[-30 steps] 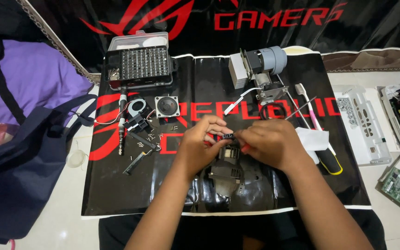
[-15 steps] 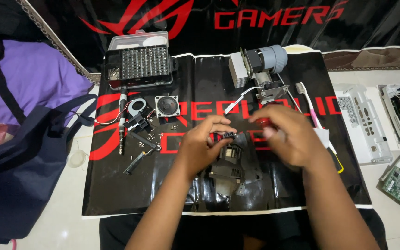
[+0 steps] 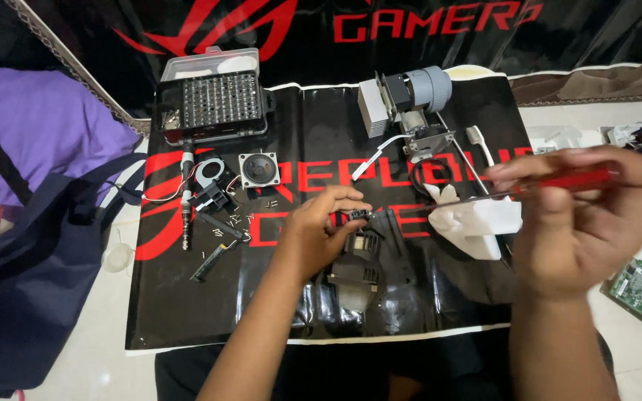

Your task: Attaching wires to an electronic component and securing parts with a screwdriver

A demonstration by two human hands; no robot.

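Hands at frame centre: left hand (image 3: 321,230) pinches black lens module (image 3: 358,263); right hand (image 3: 581,219) grips red-handled screwdriver (image 3: 559,180), raised at right.

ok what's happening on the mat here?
A person is taking apart small electronics on a black and red mat. The left hand grips a small black part above a dark finned module. The right hand is raised, holding a red-handled screwdriver. An open bit case, a small speaker, loose screws and a grey lens unit lie around them.
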